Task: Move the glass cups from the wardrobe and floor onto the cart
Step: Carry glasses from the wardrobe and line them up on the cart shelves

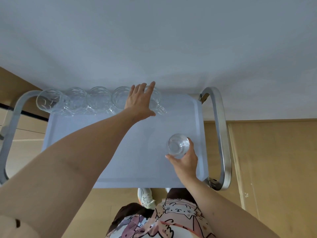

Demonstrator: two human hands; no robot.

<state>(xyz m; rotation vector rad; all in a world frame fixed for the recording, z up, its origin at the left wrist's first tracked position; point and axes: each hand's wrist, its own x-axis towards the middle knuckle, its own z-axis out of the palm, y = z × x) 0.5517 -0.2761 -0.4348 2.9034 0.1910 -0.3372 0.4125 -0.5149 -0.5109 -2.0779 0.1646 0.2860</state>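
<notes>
A white cart tray (123, 152) stands below me against a pale wall. Several patterned glass cups (98, 98) stand in a row along its far edge. My left hand (139, 100) reaches over the right end of that row with fingers straight, covering part of the rightmost cup (157, 102); I cannot tell whether it touches the glass. My right hand (186, 163) holds a small clear glass cup (178, 146) from below, just above the tray's right side.
Curved metal handles rise at the cart's left (10, 134) and right (221, 134) ends. Wooden floor (274, 169) surrounds the cart. My shoe (145, 197) is at the cart's near edge.
</notes>
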